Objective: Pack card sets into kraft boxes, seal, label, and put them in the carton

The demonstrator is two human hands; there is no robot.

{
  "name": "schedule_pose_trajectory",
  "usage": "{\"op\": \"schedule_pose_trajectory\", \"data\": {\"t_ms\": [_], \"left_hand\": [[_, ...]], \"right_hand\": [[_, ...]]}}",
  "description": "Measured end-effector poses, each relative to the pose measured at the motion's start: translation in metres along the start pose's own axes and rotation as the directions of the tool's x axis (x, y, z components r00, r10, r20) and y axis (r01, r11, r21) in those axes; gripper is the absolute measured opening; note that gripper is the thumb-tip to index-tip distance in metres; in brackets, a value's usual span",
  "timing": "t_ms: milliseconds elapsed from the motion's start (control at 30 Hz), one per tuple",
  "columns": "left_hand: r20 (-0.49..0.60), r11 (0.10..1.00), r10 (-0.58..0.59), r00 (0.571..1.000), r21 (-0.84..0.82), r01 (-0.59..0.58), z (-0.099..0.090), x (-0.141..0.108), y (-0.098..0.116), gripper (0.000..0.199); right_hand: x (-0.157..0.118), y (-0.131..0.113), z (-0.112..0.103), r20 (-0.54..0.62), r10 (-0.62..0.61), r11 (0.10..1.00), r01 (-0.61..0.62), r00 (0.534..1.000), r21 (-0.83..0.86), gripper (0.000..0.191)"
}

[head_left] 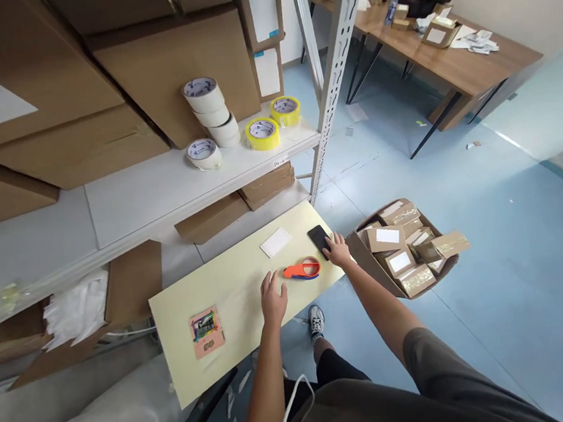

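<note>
Dark shirt (383, 415) takes up the bottom centre of the frame, with a white cable (300, 387) looping up over it. OK, going left to right: far left there's an opened cardboard box (135, 283) with crumpled white stuff (79, 309) in it. Next, a pale yellow tabletop (241, 302) runs through the middle, with a pinkish card (207, 331) lying flat near its left end. Up on the shelf (143, 192), upper centre, sit some white tape rolls (205, 101), then two yellow ones. Left hand (273, 298) is mid-frame, fingers loosely spread, nothing in it; can't tell if it's touching the tabletop. Just right of it lies an orange tape dispenser (302, 269), with a white card (275, 242) above. Then a black phone (317, 235), right of centre, flat on the tabletop. Right hand (337, 251) has its fingers at the phone's right edge, well apart from the left; can't tell if they're gripping. Further right, a carton (367, 256) full of small boxes stands on the blue floor (506, 241), and a brown desk (495, 64) sits upper right.
</note>
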State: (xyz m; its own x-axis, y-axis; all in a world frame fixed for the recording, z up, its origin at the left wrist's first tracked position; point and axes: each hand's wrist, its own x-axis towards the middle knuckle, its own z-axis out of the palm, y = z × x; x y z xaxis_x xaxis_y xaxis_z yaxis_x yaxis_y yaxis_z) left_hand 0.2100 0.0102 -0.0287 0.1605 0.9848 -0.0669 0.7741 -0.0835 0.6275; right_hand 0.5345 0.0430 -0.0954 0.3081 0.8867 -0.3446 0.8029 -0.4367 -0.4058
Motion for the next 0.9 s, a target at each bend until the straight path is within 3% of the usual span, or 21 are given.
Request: {"op": "schedule_pose_trajectory", "data": {"t_ms": [300,467,667,767,900], "left_hand": [[-0.022,0.999,-0.045,0.999,0.005,0.045,-0.006,-0.007,-0.008,0.053],[-0.041,0.998,-0.066,0.997,0.003,0.067,-0.014,-0.010,-0.017,0.054],[-0.093,0.996,-0.086,0.992,-0.012,0.086,-0.035,-0.023,-0.049,0.053],[-0.125,0.991,-0.128,0.984,-0.044,0.124,-0.051,-0.034,-0.074,0.052],[-0.159,0.960,-0.273,0.949,-0.113,0.258,-0.079,-0.057,-0.117,0.055]], "right_hand": [[0.001,-0.002,0.003,0.034,-0.045,0.998,0.047,0.998,-0.045,0.062],[-0.007,-0.018,-0.006,-0.020,-0.074,0.997,0.073,0.997,-0.030,0.067],[-0.040,-0.082,0.003,-0.094,-0.215,0.976,0.216,0.972,0.002,0.066],[-0.069,-0.127,0.020,-0.105,-0.304,0.952,0.306,0.947,0.009,0.066],[-0.117,-0.192,0.059,-0.053,-0.438,0.898,0.439,0.897,0.004,0.060]]}}
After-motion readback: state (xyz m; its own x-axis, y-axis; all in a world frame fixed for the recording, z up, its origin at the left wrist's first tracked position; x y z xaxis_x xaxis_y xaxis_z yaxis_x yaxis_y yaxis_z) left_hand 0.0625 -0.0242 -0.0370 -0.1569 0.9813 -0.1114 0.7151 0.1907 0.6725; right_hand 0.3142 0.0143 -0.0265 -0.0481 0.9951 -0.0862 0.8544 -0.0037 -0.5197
